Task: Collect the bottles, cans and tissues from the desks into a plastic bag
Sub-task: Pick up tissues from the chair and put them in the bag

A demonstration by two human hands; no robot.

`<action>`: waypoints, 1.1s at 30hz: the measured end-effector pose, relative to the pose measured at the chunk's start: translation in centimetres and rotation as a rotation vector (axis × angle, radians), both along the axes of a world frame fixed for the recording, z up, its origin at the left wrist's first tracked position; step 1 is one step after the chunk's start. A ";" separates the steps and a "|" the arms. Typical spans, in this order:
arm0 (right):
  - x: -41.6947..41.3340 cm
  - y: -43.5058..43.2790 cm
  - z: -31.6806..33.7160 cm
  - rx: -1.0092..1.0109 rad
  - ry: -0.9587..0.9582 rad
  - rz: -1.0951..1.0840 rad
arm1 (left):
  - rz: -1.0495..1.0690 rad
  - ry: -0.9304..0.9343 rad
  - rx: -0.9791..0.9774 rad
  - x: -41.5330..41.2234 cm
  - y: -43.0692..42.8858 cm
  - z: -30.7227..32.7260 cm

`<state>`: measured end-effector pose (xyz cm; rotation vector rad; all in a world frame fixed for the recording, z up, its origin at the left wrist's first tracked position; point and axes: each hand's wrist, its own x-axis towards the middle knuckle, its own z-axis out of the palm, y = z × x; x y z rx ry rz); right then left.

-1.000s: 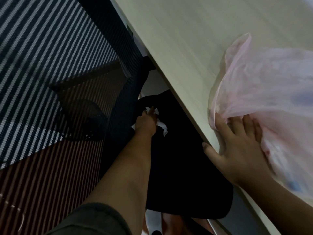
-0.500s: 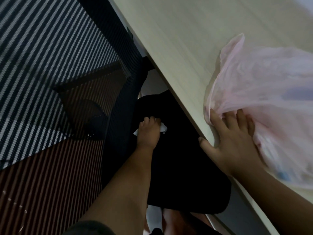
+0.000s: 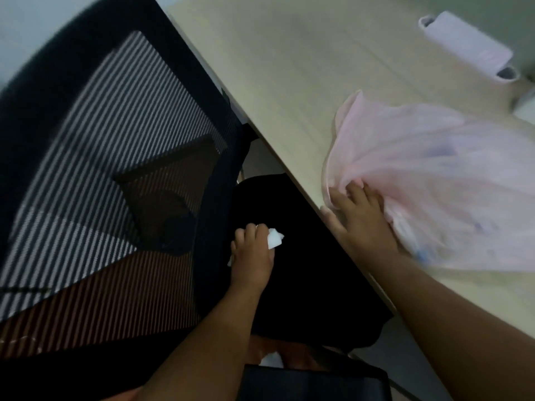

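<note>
My left hand [image 3: 252, 256] reaches down over the black chair seat [image 3: 307, 270] and is shut on a crumpled white tissue [image 3: 274, 238], which sticks out past the fingers. My right hand [image 3: 360, 218] rests at the desk's near edge, gripping the mouth of a thin pink plastic bag [image 3: 434, 180]. The bag lies spread on the light wooden desk [image 3: 289, 68] with pale items faintly showing through it. Another white scrap [image 3: 272, 360] lies lower down, below the seat.
A black mesh chair back [image 3: 110, 157] fills the left side, close to the desk edge. A pale lilac flat object [image 3: 466, 44] lies at the desk's far right corner. A dark flat object [image 3: 312, 383] sits at the bottom centre.
The view has pulled back and shifted, showing more of the desk. My left hand has closed around the tissue and lifted it slightly off the seat. My right hand keeps its hold on the bag.
</note>
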<state>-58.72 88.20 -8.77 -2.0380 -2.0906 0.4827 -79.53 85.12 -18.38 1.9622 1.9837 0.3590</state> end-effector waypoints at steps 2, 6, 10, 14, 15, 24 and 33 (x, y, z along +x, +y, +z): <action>0.2 -1.4 0.3 0.020 0.064 -0.063 | 0.001 0.014 0.037 -0.3 -1.5 1.9; 1.8 -5.6 0.8 0.018 0.040 -0.124 | -0.007 0.042 0.131 -1.0 -2.6 6.1; 3.7 -8.1 4.2 0.228 0.167 -0.283 | -0.033 0.001 0.171 -0.1 -2.6 10.6; 5.0 -10.0 8.7 0.386 0.317 -0.484 | -0.181 -0.098 0.114 3.1 -2.4 14.5; 5.6 -10.2 9.6 0.441 0.312 -0.496 | -0.216 -0.145 0.114 4.0 -2.2 15.5; 11.5 -11.2 17.6 0.730 0.059 -0.852 | -0.531 -0.521 -0.114 13.5 0.8 23.8; 15.0 -11.4 21.4 0.730 0.404 -0.793 | -0.416 -0.569 -0.215 22.8 3.9 25.3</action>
